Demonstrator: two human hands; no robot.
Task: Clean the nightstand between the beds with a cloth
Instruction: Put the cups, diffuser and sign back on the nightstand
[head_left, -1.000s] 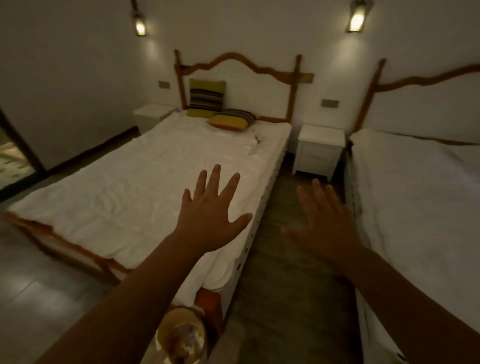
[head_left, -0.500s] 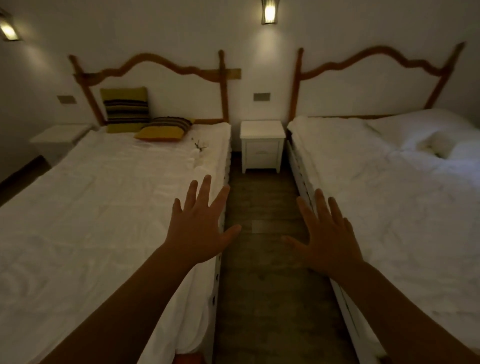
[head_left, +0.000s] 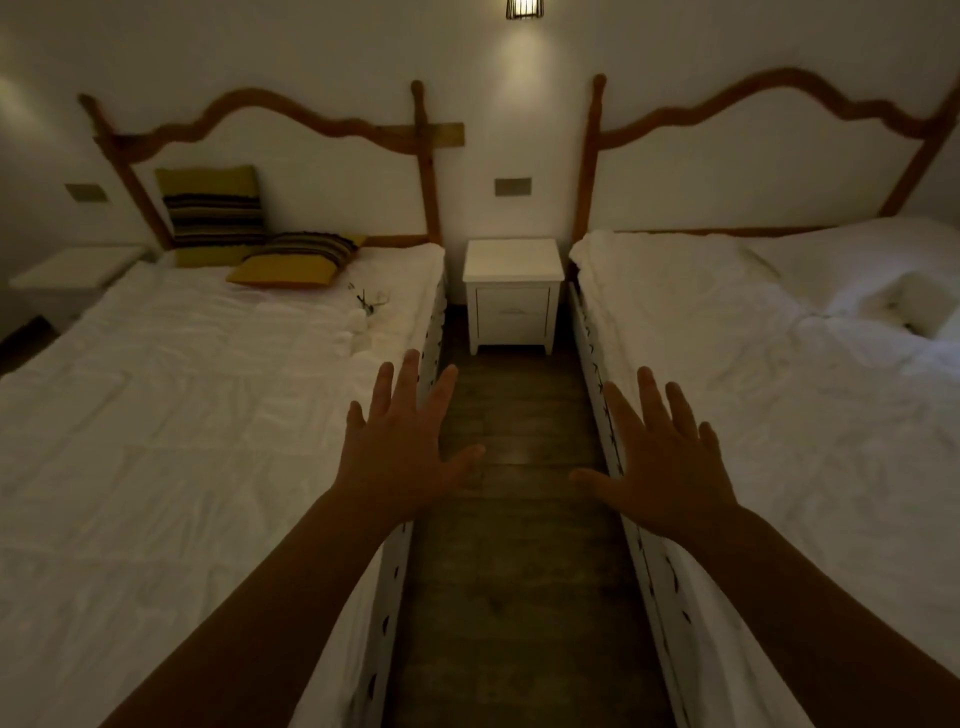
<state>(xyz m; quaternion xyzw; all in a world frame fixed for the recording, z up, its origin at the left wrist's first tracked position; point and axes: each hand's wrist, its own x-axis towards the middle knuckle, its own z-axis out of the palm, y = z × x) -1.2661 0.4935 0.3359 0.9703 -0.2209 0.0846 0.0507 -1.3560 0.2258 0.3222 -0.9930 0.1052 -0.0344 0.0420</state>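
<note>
- Nightstand (head_left: 512, 293) stands white against the far wall, at the end of the aisle (head_left: 511, 545) between the two beds; its top looks bare.
- Left hand (head_left: 400, 452) and right hand (head_left: 667, 460) reach forward, palms down, fingers spread, holding nothing.
- Left bed (head_left: 182, 415) carries two striped pillows (head_left: 213, 213) and a small dark item (head_left: 366, 304).
- Right bed (head_left: 779, 389) has rumpled bedding.
- Lamp (head_left: 524, 8) glows above.
</note>
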